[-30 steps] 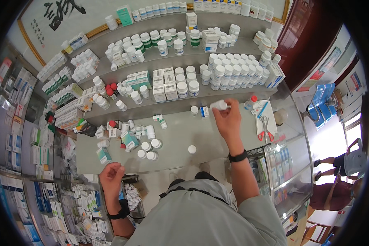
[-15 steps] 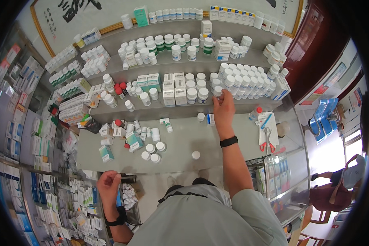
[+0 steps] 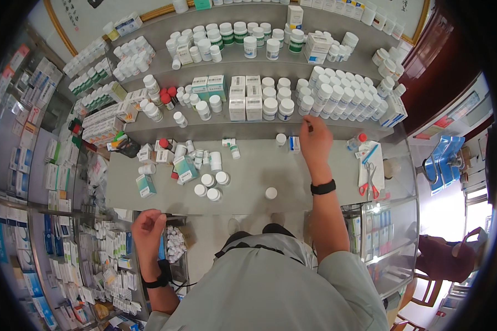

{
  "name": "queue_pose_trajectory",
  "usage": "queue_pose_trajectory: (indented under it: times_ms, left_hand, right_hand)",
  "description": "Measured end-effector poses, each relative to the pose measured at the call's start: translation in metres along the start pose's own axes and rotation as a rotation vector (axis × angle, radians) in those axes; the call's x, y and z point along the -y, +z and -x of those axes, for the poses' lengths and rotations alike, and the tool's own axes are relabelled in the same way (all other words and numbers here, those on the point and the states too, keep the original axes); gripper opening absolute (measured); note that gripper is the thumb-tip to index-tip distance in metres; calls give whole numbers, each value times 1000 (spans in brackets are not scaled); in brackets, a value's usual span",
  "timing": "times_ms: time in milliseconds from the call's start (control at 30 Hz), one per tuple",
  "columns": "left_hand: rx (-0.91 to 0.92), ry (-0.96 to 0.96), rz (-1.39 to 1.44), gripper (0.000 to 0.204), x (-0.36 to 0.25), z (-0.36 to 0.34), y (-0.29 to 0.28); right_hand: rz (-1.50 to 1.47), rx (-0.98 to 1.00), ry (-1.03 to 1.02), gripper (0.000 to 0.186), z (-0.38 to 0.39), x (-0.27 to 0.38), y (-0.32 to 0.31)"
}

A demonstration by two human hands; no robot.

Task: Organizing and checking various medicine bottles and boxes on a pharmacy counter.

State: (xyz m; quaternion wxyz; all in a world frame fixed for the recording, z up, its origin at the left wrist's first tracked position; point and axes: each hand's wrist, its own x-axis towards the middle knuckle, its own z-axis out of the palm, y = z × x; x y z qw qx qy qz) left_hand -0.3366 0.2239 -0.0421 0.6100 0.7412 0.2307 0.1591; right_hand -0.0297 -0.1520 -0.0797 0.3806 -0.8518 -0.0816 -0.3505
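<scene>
My right hand (image 3: pixel 317 142) is just below and in front of a white pill bottle (image 3: pixel 306 105), the front left one of a dense group of white bottles (image 3: pixel 345 94) on the lowest shelf tier. Its fingers curl loosely with a gap at the tips, and nothing shows between them. My left hand (image 3: pixel 148 227) hovers by the counter's near left edge, fingers bent in and thumb against them, with no object visible. On the counter (image 3: pixel 243 176), a single white bottle (image 3: pixel 271 193) stands near the front edge. Another white bottle (image 3: pixel 281 139) and a small blue-and-white box (image 3: pixel 294 144) stand further back.
Several white-capped bottles (image 3: pixel 211 186) and a teal-and-white box (image 3: pixel 185 170) cluster left of centre. Scissors with red handles (image 3: pixel 369 182) lie on paper at the right, near a red-capped bottle (image 3: pixel 357 141). Glass cabinets with medicine boxes flank both sides.
The view has shifted, so the shelves appear higher. My right hand has drawn back slightly from the front left bottle, which stays on the shelf. My left hand stays curled near the counter edge.
</scene>
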Motion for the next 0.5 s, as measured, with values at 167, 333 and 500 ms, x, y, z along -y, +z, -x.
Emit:
queue_pose_trajectory:
  times_ms: [167,333,500]
  left_hand:
    - [-8,1,-34,12,4,-2,-4]
    - [18,-7,-27,14,9,-9,1]
    - [57,27,-38,15,6,-17,14]
  right_hand:
    - [-131,56,115,14,9,5,-47]
    - [-72,354,308,16,32,-8,-81]
    - [-7,561,308,21,56,-21,-83]
